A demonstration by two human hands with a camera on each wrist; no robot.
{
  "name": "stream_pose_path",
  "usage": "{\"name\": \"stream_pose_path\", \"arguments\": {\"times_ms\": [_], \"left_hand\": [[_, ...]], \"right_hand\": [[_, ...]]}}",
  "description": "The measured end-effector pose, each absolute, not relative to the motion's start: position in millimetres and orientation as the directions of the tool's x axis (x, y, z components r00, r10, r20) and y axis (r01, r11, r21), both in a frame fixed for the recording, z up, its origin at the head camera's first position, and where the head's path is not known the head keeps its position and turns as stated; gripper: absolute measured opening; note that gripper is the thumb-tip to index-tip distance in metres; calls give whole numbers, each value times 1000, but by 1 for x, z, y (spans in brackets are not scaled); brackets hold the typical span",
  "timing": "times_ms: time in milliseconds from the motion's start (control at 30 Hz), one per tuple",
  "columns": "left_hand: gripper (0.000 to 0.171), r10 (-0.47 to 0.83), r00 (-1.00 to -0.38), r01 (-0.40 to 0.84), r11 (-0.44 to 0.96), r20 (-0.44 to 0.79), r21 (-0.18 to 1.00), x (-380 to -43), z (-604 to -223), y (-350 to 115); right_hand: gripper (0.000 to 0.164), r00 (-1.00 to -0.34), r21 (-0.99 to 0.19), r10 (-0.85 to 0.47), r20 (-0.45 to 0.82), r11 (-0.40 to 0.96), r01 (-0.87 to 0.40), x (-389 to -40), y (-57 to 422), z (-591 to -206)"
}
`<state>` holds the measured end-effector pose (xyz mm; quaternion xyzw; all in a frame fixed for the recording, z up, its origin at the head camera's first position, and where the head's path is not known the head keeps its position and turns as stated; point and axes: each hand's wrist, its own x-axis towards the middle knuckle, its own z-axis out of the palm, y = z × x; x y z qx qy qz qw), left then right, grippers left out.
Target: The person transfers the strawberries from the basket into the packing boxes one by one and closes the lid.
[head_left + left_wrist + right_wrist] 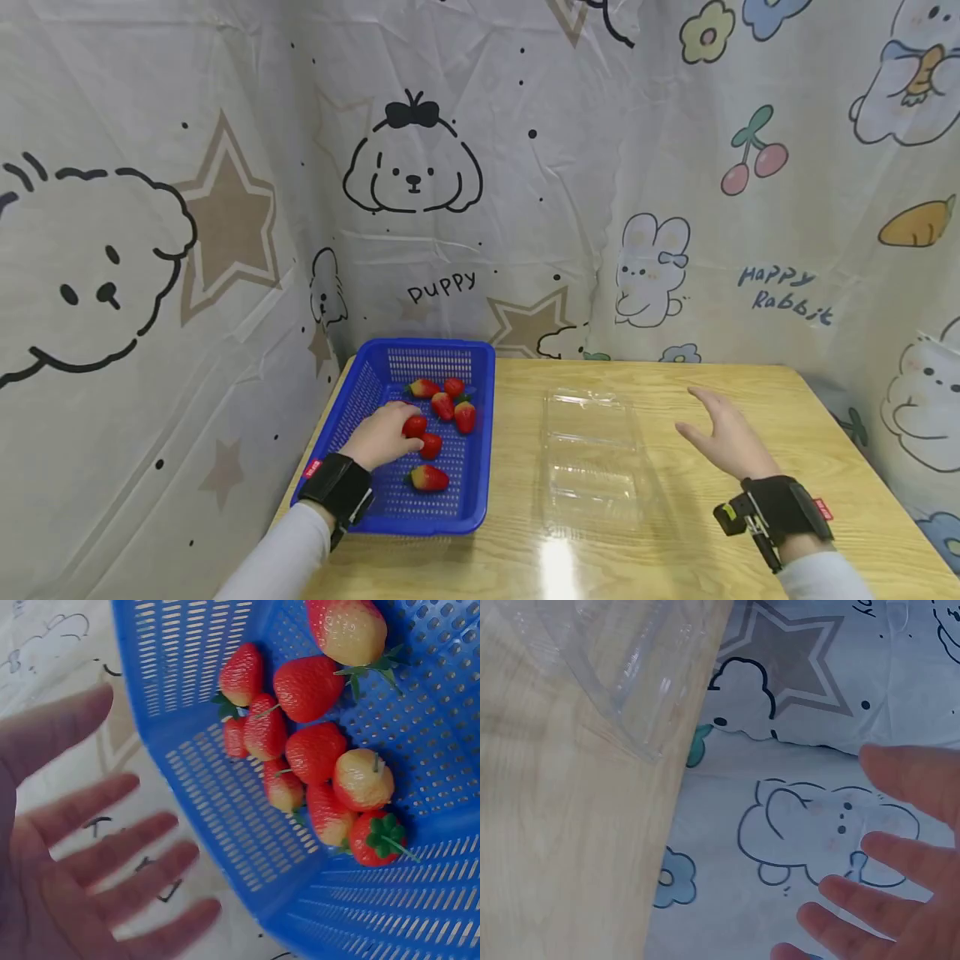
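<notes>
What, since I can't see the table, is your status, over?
Left hand over blue basket, holding nothing. Right hand holding nothing, right of clear container. Strawberries in basket. Nothing seen blocking either hand.

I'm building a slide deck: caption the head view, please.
Left hand over a blue basket of strawberries, right hand beside a clear plastic tray on the table.

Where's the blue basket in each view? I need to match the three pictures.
Head: blue basket in the lower half, mostly left of centre.
Left wrist: large, filling the right side, cut off at top, right and bottom.
Right wrist: not in it.
Shared landmark: the printed cloth, in all three.
</notes>
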<state>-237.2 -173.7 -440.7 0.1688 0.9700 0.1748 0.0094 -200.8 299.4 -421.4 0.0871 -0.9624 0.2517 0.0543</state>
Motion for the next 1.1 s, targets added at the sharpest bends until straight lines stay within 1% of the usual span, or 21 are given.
{"name": "stream_pose_path", "arguments": {"times_ms": [100, 200, 333, 467, 567, 733, 800, 933, 1033, 1100], "left_hand": [[40, 396, -918, 348, 845, -37, 406, -245, -443, -172], [38, 456, -886, 376, 816, -89, 440, -253, -447, -168], [39, 487, -864, 392, 811, -130, 435, -263, -456, -163], [43, 456, -863, 332, 836, -218, 436, -269, -468, -158], [46, 415, -860, 276, 868, -297, 414, -269, -477, -155], [44, 322, -858, 177, 917, -400, 358, -266, -485, -152], [44, 284, -863, 145, 931, -417, 334, -263, -486, -150], [42, 249, -877, 138, 949, -410, 282, -256, -484, -148], [37, 261, -883, 177, 955, -390, 240, -253, -486, -146], [35, 266, -884, 190, 956, -384, 223, -253, -488, -145]], "right_hand": [[61, -984, -490, -138, 116, 853, -178, -200, 298, -432], [59, -988, -507, -130, 80, 848, -153, -198, 297, -445], [59, -992, -534, -122, 22, 838, -115, -194, 296, -462], [61, -993, -566, -95, -64, 824, -43, -189, 294, -475], [62, -989, -587, -67, -130, 809, 23, -187, 292, -483], [63, -985, -602, -43, -167, 796, 68, -183, 290, -496], [62, -984, -615, -31, -173, 784, 84, -181, 289, -501], [56, -980, -691, -17, -197, 711, 127, -176, 288, -509], [53, -976, -750, -24, -217, 644, 151, -173, 287, -512], [51, -973, -760, -19, -230, 628, 167, -171, 285, -515]]}}
